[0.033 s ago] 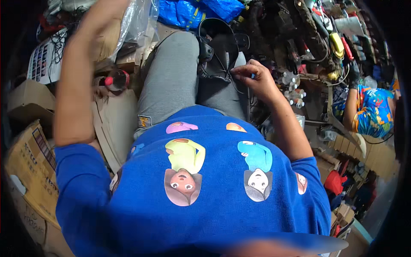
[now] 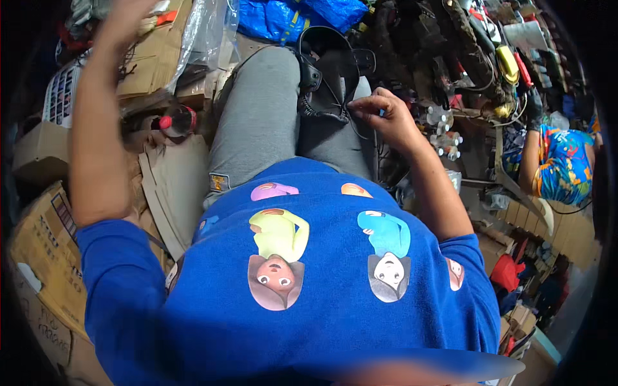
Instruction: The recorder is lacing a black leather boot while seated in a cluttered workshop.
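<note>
A black shoe-like piece (image 2: 333, 83) with a rounded rim, side clips and coarse stitching along its near edge rests on my lap against my right thigh. Beside that stitched edge, my right hand (image 2: 389, 116) is closed in a pinch. A thin dark thread (image 2: 362, 133) runs across the piece, past my fingertips, and hangs in a loop below them. My left arm is stretched out toward the far left, and my left hand (image 2: 132, 11) is blurred and partly cut off by the top edge, near flattened cardboard. Its fingers do not show clearly.
Left of my legs are a bottle with a red cap (image 2: 166, 122), cardboard sheets (image 2: 170, 186), a white plastic basket (image 2: 61, 96) and a box (image 2: 48, 251). Blue plastic bags (image 2: 302, 19) lie ahead. Small bottles (image 2: 444, 138) and tools stand right; a person in a colourful shirt (image 2: 566, 164) is beyond.
My left arm has swung further left, uncovering more of the cardboard and an orange item near the hand. My right hand and the black piece look almost unchanged.
</note>
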Available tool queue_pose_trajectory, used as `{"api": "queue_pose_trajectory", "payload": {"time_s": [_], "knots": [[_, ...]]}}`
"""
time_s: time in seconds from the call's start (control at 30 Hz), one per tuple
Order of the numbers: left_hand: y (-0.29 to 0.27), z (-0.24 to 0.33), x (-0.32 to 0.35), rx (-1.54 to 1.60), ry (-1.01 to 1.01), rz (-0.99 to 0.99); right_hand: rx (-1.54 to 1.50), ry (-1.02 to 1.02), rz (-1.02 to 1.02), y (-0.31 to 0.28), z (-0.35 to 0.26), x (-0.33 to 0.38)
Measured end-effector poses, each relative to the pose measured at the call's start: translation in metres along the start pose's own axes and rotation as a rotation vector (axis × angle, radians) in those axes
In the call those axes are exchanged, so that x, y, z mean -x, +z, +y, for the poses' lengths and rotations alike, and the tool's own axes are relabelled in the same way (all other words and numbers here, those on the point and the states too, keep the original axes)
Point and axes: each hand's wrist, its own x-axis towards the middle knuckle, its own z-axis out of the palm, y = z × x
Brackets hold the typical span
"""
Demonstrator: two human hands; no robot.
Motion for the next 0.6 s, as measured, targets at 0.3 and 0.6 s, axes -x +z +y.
{"api": "queue_pose_trajectory", "payload": {"time_s": [0.3, 0.6], "knots": [[-0.220, -0.073, 0.023, -1.131, -0.206, 0.600, 0.003, -0.035, 0.019, 0.005, 0.020, 0.001], [-0.234, -0.083, 0.058, -1.569, -0.187, 0.578, -0.065, -0.043, 0.001, 0.006, 0.023, 0.003]]}}
